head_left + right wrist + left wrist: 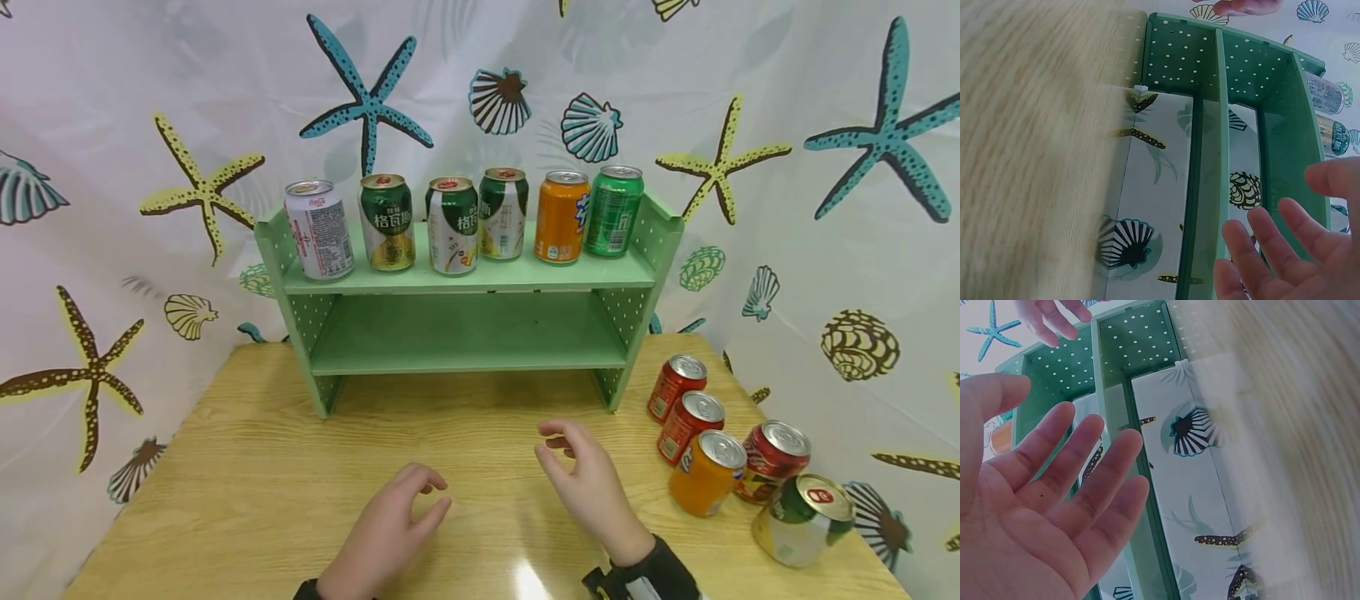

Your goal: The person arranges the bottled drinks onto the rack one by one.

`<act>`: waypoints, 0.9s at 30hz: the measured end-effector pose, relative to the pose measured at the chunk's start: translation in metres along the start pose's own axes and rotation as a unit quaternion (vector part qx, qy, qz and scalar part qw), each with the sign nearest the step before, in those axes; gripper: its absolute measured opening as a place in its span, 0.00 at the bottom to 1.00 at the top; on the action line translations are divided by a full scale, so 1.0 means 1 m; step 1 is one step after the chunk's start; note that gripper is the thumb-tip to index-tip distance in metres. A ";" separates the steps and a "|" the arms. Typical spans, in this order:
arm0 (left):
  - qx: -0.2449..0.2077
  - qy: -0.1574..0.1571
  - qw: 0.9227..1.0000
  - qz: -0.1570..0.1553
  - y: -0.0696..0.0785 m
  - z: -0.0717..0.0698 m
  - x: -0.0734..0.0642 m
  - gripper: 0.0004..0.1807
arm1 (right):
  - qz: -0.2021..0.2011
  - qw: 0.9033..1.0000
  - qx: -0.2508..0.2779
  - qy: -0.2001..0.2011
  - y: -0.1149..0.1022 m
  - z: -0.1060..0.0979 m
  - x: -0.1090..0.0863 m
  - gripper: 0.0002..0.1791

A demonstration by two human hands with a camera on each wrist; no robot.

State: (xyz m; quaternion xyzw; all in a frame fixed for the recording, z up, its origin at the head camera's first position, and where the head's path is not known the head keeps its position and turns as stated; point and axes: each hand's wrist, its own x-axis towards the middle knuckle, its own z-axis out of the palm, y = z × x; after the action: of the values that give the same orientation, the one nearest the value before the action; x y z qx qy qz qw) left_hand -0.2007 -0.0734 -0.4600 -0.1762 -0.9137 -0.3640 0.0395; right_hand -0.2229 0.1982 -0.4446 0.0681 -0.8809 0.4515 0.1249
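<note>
My left hand (396, 527) is held over the wooden table, thumb and fingers apart and loosely bent, nothing in them. To its right, my right hand (588, 492) hovers in a similar pose, also holding nothing. In the left wrist view, the fingers (1100, 462) of the left hand spread toward the shelf; the right wrist view has the right fingers (1272, 244) likewise apart. Ahead stands a green two-tier shelf (468, 329). Along its top board are a white can (319, 229), several green-and-white cans (453, 227), an orange can (561, 218) and a green can (615, 212).
At the table's right side stand two red cans (677, 387), an orange can (707, 473), a dark red can (773, 461) and a green-and-white can (802, 521). The wooden table (225, 475) reaches a white curtain (97, 250) printed with starfish and shells.
</note>
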 end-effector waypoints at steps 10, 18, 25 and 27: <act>0.005 0.033 0.999 -0.017 -0.001 -0.004 0.002 0.06 | -0.012 0.997 -0.058 -0.052 -0.002 -0.004 -0.001 0.14; -0.011 0.034 0.999 -0.031 -0.003 -0.005 0.003 0.07 | -0.049 0.985 -0.156 -0.047 -0.003 -0.029 0.004 0.15; -0.009 0.033 0.999 -0.036 -0.002 -0.006 0.001 0.05 | -0.050 0.983 -0.172 0.030 -0.011 -0.064 0.004 0.15; -0.007 0.033 0.999 -0.034 -0.002 -0.007 0.001 0.04 | -0.038 0.983 -0.172 0.059 -0.010 -0.077 0.003 0.15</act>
State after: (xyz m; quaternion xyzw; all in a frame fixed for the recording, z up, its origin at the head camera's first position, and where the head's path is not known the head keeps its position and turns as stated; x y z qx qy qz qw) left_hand -0.2026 -0.0787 -0.4561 -0.1330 -0.9148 -0.3772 0.0556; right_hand -0.2109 0.2550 -0.3923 0.0520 -0.9332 0.2913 0.2038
